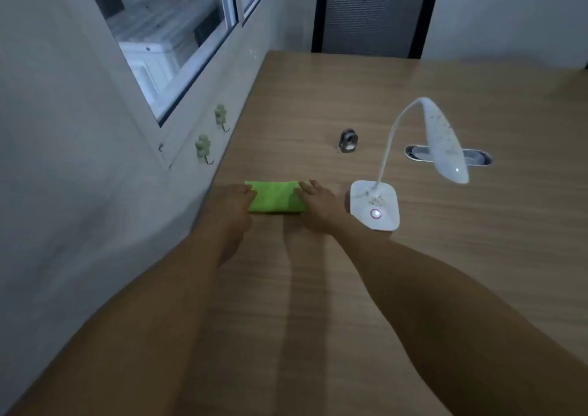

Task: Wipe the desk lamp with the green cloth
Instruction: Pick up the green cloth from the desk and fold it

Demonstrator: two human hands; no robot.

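A folded green cloth (275,196) lies flat on the wooden desk (445,240) close to the left wall. My left hand (236,205) rests on its left end and my right hand (316,202) on its right end, fingers laid over the edges. Whether either hand grips the cloth or only touches it is unclear. Just right of my right hand stands the white desk lamp: a square base (375,204) with a round lit button, a bent gooseneck and an oval head (444,140) hanging over the desk. Speckles show on the lamp head.
A small dark metal object (347,141) stands behind the cloth. A cable slot (477,156) is set in the desk behind the lamp head. A black mesh chair (372,18) stands at the far edge. Two green wall hooks (203,147) and a window are on the left.
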